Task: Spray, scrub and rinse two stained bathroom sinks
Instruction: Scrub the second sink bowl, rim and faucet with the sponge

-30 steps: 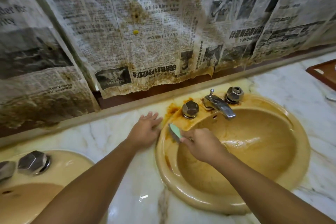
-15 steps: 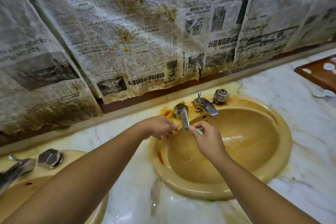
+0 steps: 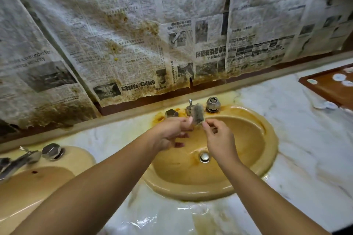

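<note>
A yellow oval sink (image 3: 267,150) with brown stains sits in the marble counter, its drain (image 3: 204,157) at the bottom. A small brush (image 3: 198,113) with worn grey bristles is held upright above the basin, in front of the faucet (image 3: 189,108). My left hand (image 3: 169,133) pinches the brush's lower end from the left. My right hand (image 3: 219,139) pinches it from the right. A second yellow sink (image 3: 28,183) lies at the lower left with its own faucet (image 3: 13,164).
Stained newspaper (image 3: 133,44) covers the wall behind the counter. Metal knobs (image 3: 213,104) (image 3: 171,113) flank the faucet. A brown wooden tray (image 3: 330,86) with small white items sits at the far right. The marble counter (image 3: 172,215) is wet in front.
My left hand left the sink rim and came to the brush. Both hands lifted it off the rim and turned it upright, bristles facing me. The camera view tilted and pulled back.
</note>
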`<state>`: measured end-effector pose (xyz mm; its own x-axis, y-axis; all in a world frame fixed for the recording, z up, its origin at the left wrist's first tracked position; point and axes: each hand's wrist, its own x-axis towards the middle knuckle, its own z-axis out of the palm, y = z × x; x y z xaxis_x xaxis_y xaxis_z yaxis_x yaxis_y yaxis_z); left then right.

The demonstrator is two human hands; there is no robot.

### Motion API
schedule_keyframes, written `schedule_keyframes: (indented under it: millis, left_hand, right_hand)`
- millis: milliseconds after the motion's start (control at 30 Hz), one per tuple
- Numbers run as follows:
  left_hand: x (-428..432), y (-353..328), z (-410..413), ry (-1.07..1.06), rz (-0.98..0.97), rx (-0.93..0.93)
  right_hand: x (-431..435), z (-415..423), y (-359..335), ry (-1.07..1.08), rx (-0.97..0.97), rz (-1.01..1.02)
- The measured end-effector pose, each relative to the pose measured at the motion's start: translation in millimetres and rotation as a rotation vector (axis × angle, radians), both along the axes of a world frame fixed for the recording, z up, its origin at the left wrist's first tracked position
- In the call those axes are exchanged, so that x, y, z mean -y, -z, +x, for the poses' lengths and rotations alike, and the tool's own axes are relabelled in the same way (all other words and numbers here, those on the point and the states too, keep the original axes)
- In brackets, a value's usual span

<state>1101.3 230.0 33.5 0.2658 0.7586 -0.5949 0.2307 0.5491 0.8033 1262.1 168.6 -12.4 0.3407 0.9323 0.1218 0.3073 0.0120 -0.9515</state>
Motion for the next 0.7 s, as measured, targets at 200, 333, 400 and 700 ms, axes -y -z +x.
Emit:
schedule_keyframes:
  millis: [200, 333, 400, 700]
  left_hand:
    - [49, 13, 61, -0.270, 0.033, 0.202]
    - [64, 20, 84, -0.438, 0.059, 0.268]
    - [67, 24, 89, -0.492, 0.105, 0.236]
    - [46, 46, 74, -0.360, 0.494, -0.160]
  right_hand:
    - [15, 43, -2, -0.044, 0.088, 0.053]
    - [13, 54, -6, -0.079, 0.079, 0.044]
    - [12, 55, -7, -0.109, 0.090, 0.023]
    - [-9, 62, 0, -0.367, 0.234, -0.141]
